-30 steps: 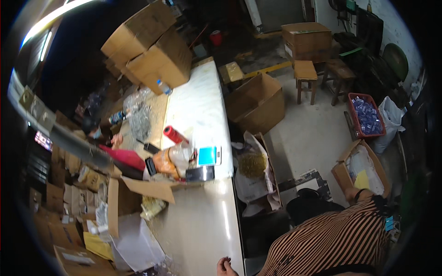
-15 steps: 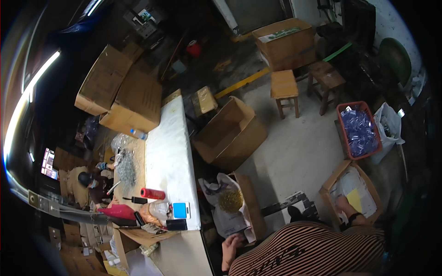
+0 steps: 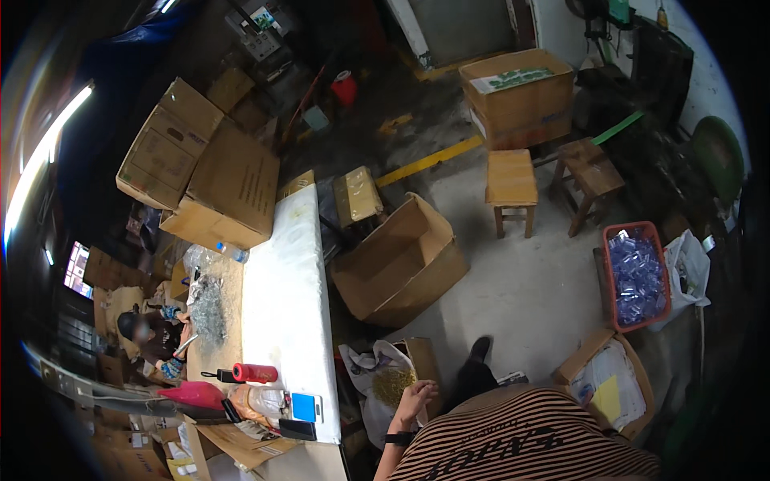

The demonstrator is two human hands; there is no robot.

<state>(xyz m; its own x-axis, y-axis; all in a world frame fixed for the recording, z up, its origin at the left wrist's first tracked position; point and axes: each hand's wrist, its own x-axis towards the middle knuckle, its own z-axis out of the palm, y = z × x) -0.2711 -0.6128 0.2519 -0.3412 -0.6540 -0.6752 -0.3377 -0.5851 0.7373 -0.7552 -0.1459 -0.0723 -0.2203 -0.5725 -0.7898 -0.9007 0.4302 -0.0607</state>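
Note:
My left hand (image 3: 415, 399) is raised in front of my striped shirt, its fingers curled together. Whether anything small is between them, I cannot make out. Just beyond it, a white sack (image 3: 374, 412) lies open with a heap of small gold-coloured pieces (image 3: 392, 386) inside, against a cardboard box (image 3: 420, 357). My right hand does not show; my body covers the place where it would be. At my right side stands an open carton (image 3: 584, 356) holding white sheets and a yellow paper (image 3: 608, 401).
A long white-topped table (image 3: 287, 297) runs along the left, bearing a digital scale (image 3: 305, 407), a red roll (image 3: 255, 373) and large cartons (image 3: 233, 180). An empty-looking carton (image 3: 401, 268), two wooden stools (image 3: 511, 178) and a red crate (image 3: 609, 264) of clear plastic pieces stand around. Someone works across the table.
I have turned and stepped forward, with one foot showing ahead. My left hand has risen near the gold pieces. My right hand has left the paper-filled carton and gone from sight.

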